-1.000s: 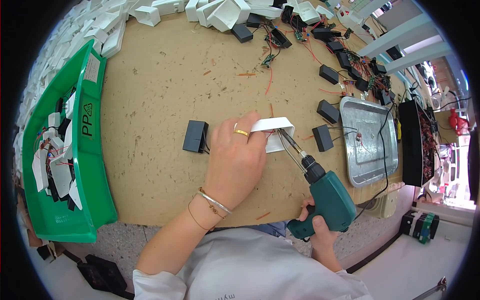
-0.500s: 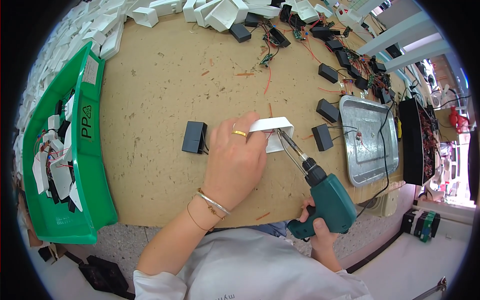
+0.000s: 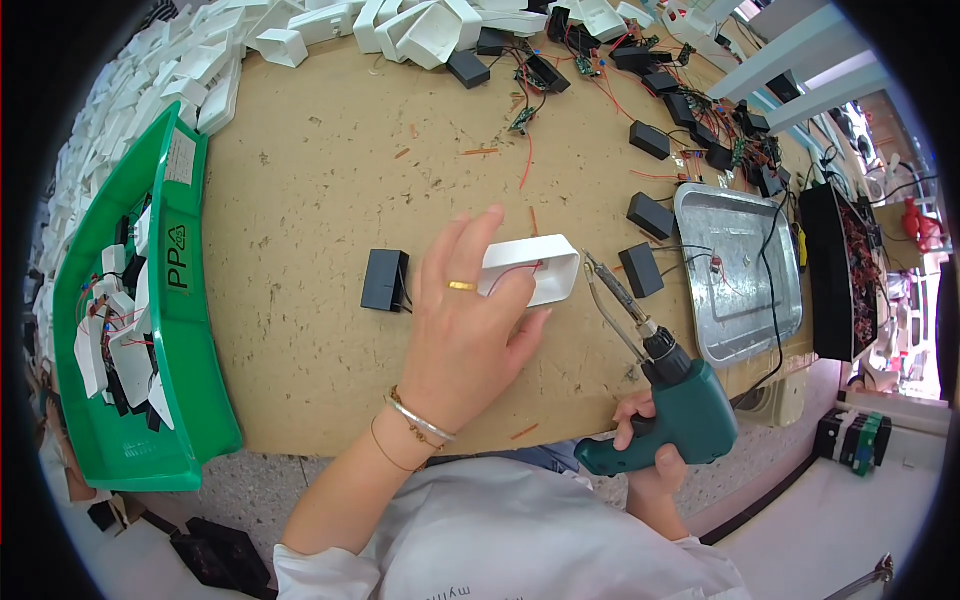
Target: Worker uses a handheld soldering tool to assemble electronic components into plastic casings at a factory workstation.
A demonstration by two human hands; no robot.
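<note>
A white, open plastic casing point(image 3: 530, 255) lies on its side with its hollow facing me and a thin red wire inside. My left hand point(image 3: 470, 310) grips its near wall, one finger reaching inside and the thumb outside; the other fingers stretch past it. In my right hand point(image 3: 648, 430) is a dark green soldering gun point(image 3: 690, 410), held by the handle. Its metal tip and thin feed tube point up-left, just right of the casing and apart from it. A black box point(image 3: 385, 280) with a dark wire sits left of my left hand.
On the left stands a green bin point(image 3: 190, 330) with white casings and wired parts. White casings point(image 3: 200, 75) are heaped at the far left. Black boxes and circuit boards lie far right. A metal tray point(image 3: 735, 340) with a black cable point(image 3: 772, 280) across it is at right, beside a black container point(image 3: 832, 290).
The soldering gun has drawn back right and slightly down, its tip leaving the casing. The casing has turned so its hollow shows, and my left fingers have spread more.
</note>
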